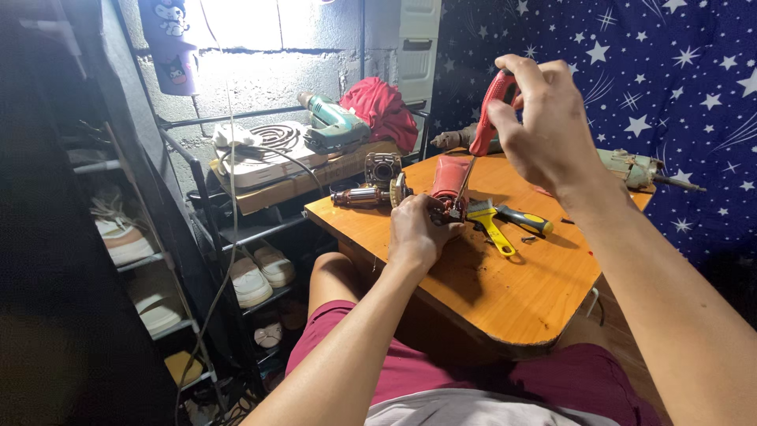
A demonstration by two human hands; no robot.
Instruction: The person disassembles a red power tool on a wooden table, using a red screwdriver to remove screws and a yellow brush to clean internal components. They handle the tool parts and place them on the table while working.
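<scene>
Screwdriver: our right hand [544, 130] is wrapped round the red handle [490, 110], centre top of frame, shaft pointing down so the tip meets the part.
Part: red motor piece [449, 183], mid-frame on the worktop [505, 304], pinned by our left hand [416, 229] so it can't twist.
Spare bits: armature [361, 196] just left, yellow-handled tool [493, 225] right, both within easy reach.

Both hands closed: left [416, 229] low, right [544, 126] raised.
</scene>
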